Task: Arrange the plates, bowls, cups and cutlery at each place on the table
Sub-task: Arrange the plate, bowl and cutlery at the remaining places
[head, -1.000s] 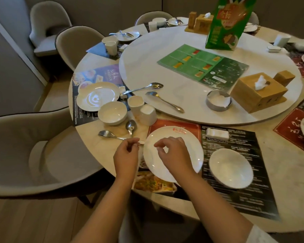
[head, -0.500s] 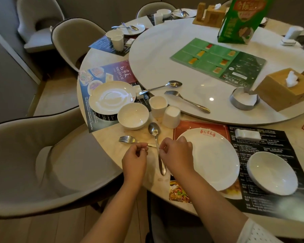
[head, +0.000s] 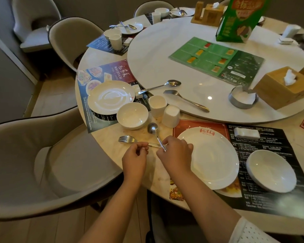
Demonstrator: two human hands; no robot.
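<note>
A chair (head: 42,163) stands at the table's (head: 109,135) left edge. On the left mat (head: 102,71) lie a plate (head: 111,97) and, just beside it, a bowl (head: 132,115). Two cups (head: 157,105) stand close together right of that bowl, one upside down. Below them the left hand (head: 134,157) pinches the handle of a fork (head: 128,139) lying flat, tines to the left. The right hand (head: 176,155), fingers curled, pinches the handle of a spoon (head: 153,128) whose bowl rests on the table; the two handles cross. Right of it, a second plate (head: 209,156) and a second bowl (head: 272,171) sit on the near mat (head: 263,137). On the turntable (head: 165,58), another spoon and fork lie loose
</note>
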